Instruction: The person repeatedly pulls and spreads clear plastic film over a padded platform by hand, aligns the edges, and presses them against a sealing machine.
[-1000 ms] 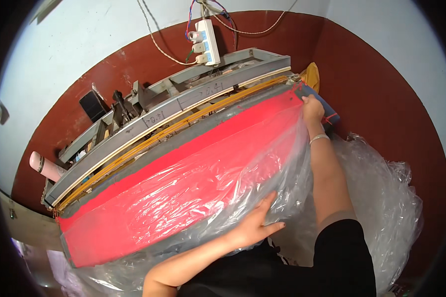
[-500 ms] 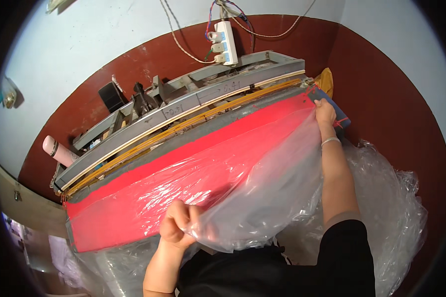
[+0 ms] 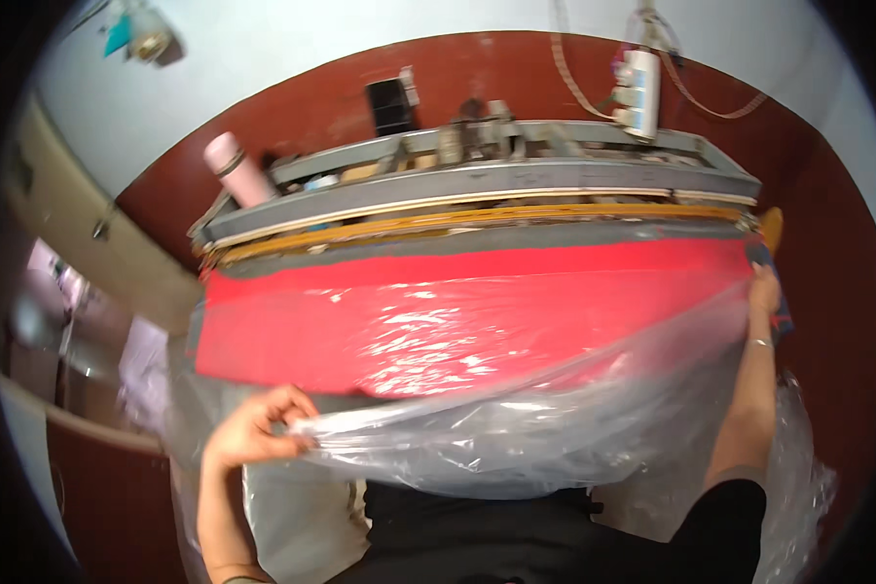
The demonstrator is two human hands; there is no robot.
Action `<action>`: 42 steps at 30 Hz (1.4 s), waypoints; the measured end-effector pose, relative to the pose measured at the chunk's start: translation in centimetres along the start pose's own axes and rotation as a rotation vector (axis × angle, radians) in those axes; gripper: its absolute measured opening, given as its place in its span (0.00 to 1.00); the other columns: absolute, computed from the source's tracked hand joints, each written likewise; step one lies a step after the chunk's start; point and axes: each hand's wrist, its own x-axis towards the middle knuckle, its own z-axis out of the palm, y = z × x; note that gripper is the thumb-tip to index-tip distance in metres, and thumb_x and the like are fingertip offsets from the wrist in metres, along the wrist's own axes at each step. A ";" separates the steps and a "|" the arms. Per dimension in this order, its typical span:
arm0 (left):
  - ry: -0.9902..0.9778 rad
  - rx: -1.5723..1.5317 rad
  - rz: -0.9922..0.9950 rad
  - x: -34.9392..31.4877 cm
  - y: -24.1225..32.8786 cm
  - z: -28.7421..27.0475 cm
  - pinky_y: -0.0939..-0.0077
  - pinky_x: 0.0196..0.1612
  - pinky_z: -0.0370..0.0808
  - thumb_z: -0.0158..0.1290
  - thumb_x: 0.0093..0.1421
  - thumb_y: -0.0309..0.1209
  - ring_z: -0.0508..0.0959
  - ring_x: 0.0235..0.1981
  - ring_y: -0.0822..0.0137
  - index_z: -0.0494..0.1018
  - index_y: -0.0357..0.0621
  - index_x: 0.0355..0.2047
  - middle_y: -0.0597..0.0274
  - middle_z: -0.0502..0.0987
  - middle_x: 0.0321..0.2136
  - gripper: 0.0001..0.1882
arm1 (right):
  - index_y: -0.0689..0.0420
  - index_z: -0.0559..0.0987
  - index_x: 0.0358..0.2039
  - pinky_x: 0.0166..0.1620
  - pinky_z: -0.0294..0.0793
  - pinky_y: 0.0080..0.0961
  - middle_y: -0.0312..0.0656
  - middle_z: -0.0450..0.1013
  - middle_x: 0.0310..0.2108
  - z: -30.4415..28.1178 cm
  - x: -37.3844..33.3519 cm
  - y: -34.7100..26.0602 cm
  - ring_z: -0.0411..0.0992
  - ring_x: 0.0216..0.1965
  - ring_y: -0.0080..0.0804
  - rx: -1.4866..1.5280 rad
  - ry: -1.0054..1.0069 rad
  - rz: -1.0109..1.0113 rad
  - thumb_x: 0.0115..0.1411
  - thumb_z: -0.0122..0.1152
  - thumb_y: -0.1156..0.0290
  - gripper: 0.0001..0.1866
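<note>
A transparent plastic sheet (image 3: 516,433) lies partly over a long red panel (image 3: 516,268) on the bench, with glossy wrinkles across its middle. My left hand (image 3: 263,428) pinches the sheet's near edge, left of centre and close to my body. Away at the panel's right end, my right hand (image 3: 764,292) is closed on the sheet's other side, next to the bench corner. Between my hands the plastic hangs in a loose, gathered fold. The panel's far strip shows a brighter, bare red.
Behind the panel runs a grey metal frame (image 3: 496,183) with yellow strips (image 3: 516,216) along it. A pink bottle (image 3: 236,171), a black box (image 3: 390,107) and a white power strip (image 3: 638,95) stand or hang beyond. More crumpled plastic (image 3: 793,467) bunches at the right.
My left hand has moved left with the sheet's edge, drawing the plastic wider between my hands. My right hand stays at the panel's right end. The view has turned left.
</note>
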 end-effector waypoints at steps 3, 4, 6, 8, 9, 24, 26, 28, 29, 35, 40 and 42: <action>0.334 0.287 -0.021 -3.7 -1.8 -5.1 0.84 0.30 0.67 0.56 0.41 0.19 0.67 0.25 0.81 0.71 0.41 0.28 0.72 0.70 0.22 0.11 | 0.52 0.74 0.35 0.36 0.66 0.50 0.54 0.73 0.34 0.4 0.7 1.3 0.69 0.39 0.59 0.083 -0.007 0.011 0.60 0.45 0.48 0.21; 0.420 0.373 -0.040 -4.7 -1.7 -6.6 0.85 0.28 0.65 0.54 0.41 0.18 0.66 0.25 0.81 0.70 0.40 0.28 0.74 0.68 0.21 0.11 | 0.53 0.74 0.34 0.36 0.66 0.50 0.55 0.72 0.34 0.3 0.6 1.2 0.68 0.39 0.59 0.083 -0.016 0.021 0.60 0.45 0.48 0.21; 0.591 0.311 -0.003 -6.7 -2.5 -9.9 0.87 0.25 0.61 0.48 0.41 0.17 0.63 0.21 0.83 0.69 0.40 0.27 0.76 0.63 0.18 0.11 | 0.54 0.72 0.34 0.35 0.64 0.51 0.56 0.72 0.33 0.6 0.8 1.7 0.67 0.38 0.61 0.055 -0.011 -0.028 0.60 0.44 0.48 0.21; 0.784 0.378 0.015 -8.9 -3.4 -13.7 0.89 0.23 0.56 0.45 0.43 0.15 0.60 0.20 0.84 0.68 0.41 0.26 0.78 0.61 0.18 0.09 | 0.55 0.71 0.33 0.35 0.63 0.52 0.57 0.71 0.33 0.9 0.6 1.1 0.66 0.38 0.62 0.066 -0.044 -0.025 0.61 0.43 0.49 0.21; 0.868 0.432 0.054 -10.0 -3.9 -15.9 0.89 0.22 0.54 0.44 0.45 0.16 0.58 0.19 0.85 0.68 0.42 0.26 0.78 0.59 0.17 0.09 | 0.56 0.71 0.33 0.35 0.63 0.51 0.57 0.70 0.33 0.9 0.6 1.1 0.66 0.37 0.61 0.075 -0.052 -0.029 0.61 0.42 0.49 0.22; 0.440 0.932 0.255 6.8 -14.2 -4.8 0.57 0.63 0.49 0.49 0.58 0.46 0.49 0.64 0.48 0.56 0.37 0.59 0.47 0.52 0.61 0.34 | 0.61 0.71 0.33 0.35 0.64 0.46 0.59 0.70 0.33 2.6 1.9 1.6 0.65 0.36 0.62 0.126 -0.003 -0.056 0.63 0.41 0.52 0.22; 0.546 0.861 0.233 7.8 -14.6 -5.9 0.57 0.63 0.49 0.49 0.58 0.46 0.49 0.64 0.48 0.57 0.36 0.58 0.47 0.54 0.61 0.34 | 0.61 0.71 0.35 0.36 0.64 0.45 0.59 0.70 0.33 2.4 2.0 2.5 0.66 0.36 0.61 0.116 -0.024 -0.066 0.63 0.41 0.51 0.22; 0.548 0.843 0.238 8.6 -14.2 -6.2 0.57 0.63 0.50 0.48 0.58 0.46 0.49 0.64 0.48 0.58 0.36 0.58 0.48 0.54 0.61 0.34 | 0.61 0.72 0.35 0.36 0.65 0.44 0.58 0.70 0.32 2.7 2.4 3.2 0.67 0.35 0.59 0.124 -0.015 -0.051 0.63 0.42 0.52 0.22; 0.549 0.829 0.240 8.9 -13.9 -6.4 0.57 0.62 0.50 0.48 0.58 0.47 0.50 0.64 0.48 0.59 0.36 0.57 0.48 0.55 0.61 0.33 | 0.61 0.72 0.35 0.36 0.65 0.43 0.57 0.70 0.31 3.0 2.4 3.5 0.67 0.34 0.58 0.134 -0.011 -0.034 0.63 0.42 0.52 0.22; 0.608 0.915 0.249 12.2 -12.9 -6.9 0.54 0.62 0.50 0.48 0.58 0.46 0.50 0.64 0.49 0.63 0.41 0.56 0.51 0.57 0.60 0.30 | 0.62 0.72 0.31 0.33 0.65 0.28 0.39 0.67 0.22 4.4 5.4 9.2 0.65 0.26 0.30 0.485 -0.020 0.023 0.63 0.46 0.51 0.23; 0.720 0.928 0.257 14.7 -13.4 -8.2 0.54 0.59 0.56 0.52 0.56 0.43 0.55 0.61 0.50 0.69 0.42 0.50 0.53 0.60 0.59 0.25 | 0.61 0.72 0.30 0.33 0.64 0.22 0.31 0.65 0.23 2.2 3.0 9.8 0.63 0.27 0.22 0.849 -0.032 0.095 0.62 0.49 0.51 0.22; 0.869 0.935 0.286 14.9 -14.0 -8.5 0.57 0.55 0.59 0.56 0.51 0.37 0.61 0.58 0.51 0.74 0.43 0.43 0.54 0.66 0.54 0.19 | 0.60 0.73 0.30 0.34 0.64 0.21 0.30 0.66 0.24 0.0 1.3 7.9 0.64 0.28 0.22 0.940 -0.012 0.071 0.62 0.50 0.52 0.21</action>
